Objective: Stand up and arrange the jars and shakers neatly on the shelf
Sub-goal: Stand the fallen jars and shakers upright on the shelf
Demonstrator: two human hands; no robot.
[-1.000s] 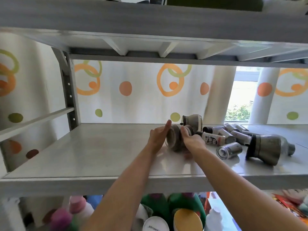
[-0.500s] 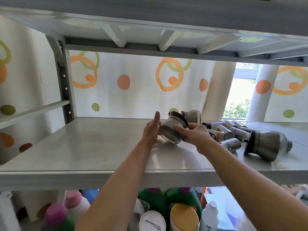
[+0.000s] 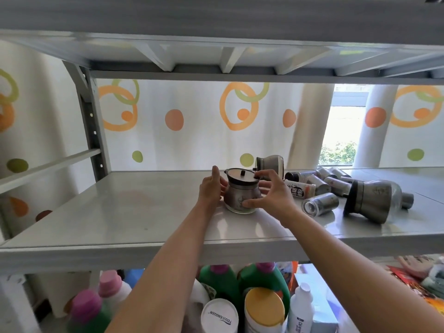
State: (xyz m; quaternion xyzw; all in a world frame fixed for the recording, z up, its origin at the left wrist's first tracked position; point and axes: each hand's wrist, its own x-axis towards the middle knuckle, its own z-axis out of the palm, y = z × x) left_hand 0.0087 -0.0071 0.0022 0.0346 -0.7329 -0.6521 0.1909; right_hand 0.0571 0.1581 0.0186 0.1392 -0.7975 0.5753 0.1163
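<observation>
Jar [image 3: 242, 197] upright on shelf [image 3: 134, 212]; left hand [image 3: 211, 188] cups its side, right hand [image 3: 274, 193] holds lid and belly. Likely rigid, slick, breakable; best held at belly.

Home storage or utility corner. Evidence: grey metal shelf [image 3: 120, 212] before a circle-patterned curtain [image 3: 192, 121]; detergent bottles [image 3: 223, 282] below; window [image 3: 341, 131] onto greenery.

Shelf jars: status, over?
Left hand and right hand both on the black-lidded jar, upright on shelf. Large shaker and small shakers lying tipped, right. Left side clear.
</observation>
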